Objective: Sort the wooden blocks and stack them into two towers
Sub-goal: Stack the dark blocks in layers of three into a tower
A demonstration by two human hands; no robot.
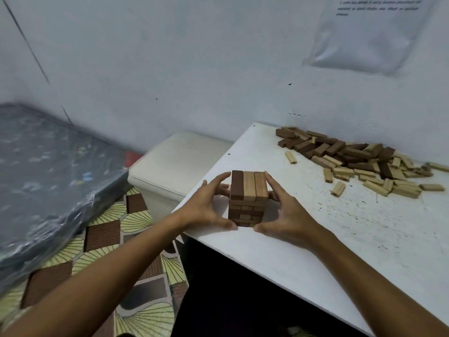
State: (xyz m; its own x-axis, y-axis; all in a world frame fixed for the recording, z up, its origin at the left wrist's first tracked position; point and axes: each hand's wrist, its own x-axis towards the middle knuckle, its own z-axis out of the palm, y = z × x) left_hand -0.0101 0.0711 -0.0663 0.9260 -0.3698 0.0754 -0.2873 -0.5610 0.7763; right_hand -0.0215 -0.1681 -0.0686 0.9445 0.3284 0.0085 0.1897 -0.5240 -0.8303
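The white desk (pixel 315 239) carries a big unsorted pile of blocks (pixel 359 161) at two o'clock. Near its left edge stands one short tower (pixel 247 200), dark and light mixed. Left hand (pixel 206 207) and right hand (pixel 286 212) cup its sides, each grip wide. By my judgement, most stacking remains; no second tower exists.

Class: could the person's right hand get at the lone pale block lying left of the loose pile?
Probably yes. The right hand flanks the tower, and only bare table lies between it and the pale block.
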